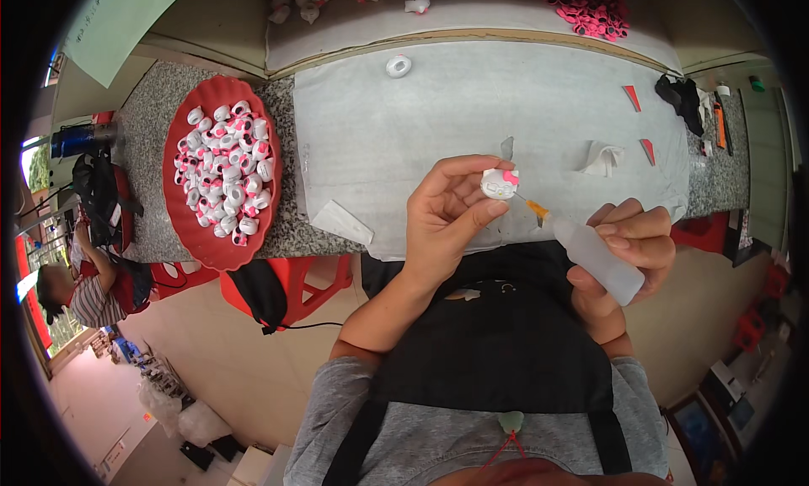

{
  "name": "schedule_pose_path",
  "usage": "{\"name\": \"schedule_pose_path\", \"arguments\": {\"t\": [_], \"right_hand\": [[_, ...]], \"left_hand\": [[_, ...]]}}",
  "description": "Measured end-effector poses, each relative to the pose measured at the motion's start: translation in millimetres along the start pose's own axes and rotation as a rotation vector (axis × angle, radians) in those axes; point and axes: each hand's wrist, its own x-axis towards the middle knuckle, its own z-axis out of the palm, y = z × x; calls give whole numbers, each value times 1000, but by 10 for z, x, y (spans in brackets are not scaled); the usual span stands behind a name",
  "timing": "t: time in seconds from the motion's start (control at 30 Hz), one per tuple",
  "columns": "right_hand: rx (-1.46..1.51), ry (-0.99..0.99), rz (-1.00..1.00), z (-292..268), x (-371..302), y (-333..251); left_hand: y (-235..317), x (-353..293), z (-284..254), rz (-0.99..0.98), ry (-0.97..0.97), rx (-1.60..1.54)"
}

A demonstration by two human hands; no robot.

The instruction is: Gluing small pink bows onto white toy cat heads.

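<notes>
Between the thumb and fingers of my left hand (451,206) is a small white cat-head figurine (499,184) with a pink bow on it. My right hand (632,241) grips a translucent squeeze bottle (600,263), tilted with its orange needle tip (536,209) toward the figurine. The thin needle reaches the figurine's right side; whether it touches is too fine to tell. Both hands are above the near edge of the white paper sheet (362,132) that covers the table.
At left stands a red oval tray (173,191) heaped with similar white and pink heads. A white ring-shaped piece (399,66), a crumpled tissue (601,159) and a folded paper (342,222) lie on the sheet. Pink pieces (587,7) pile on the back shelf. A person (94,288) sits far left.
</notes>
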Motion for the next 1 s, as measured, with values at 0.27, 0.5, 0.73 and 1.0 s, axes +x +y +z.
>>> {"name": "schedule_pose_path", "arguments": {"t": [0.27, 0.5, 0.73, 1.0], "right_hand": [[-25, -8, -8, 20, 1, 9], [-15, -36, 1, 25, -5, 5], [-24, -42, 5, 46, 2, -3], [-47, -88, 35, 19, -10, -11]], "left_hand": [[-8, 5, 14, -36, 20, 10], [-42, 4, -1, -12, 2, 29], [-65, 5, -7, 85, -39, 149], [-43, 7, -9, 122, -37, 262]]}}
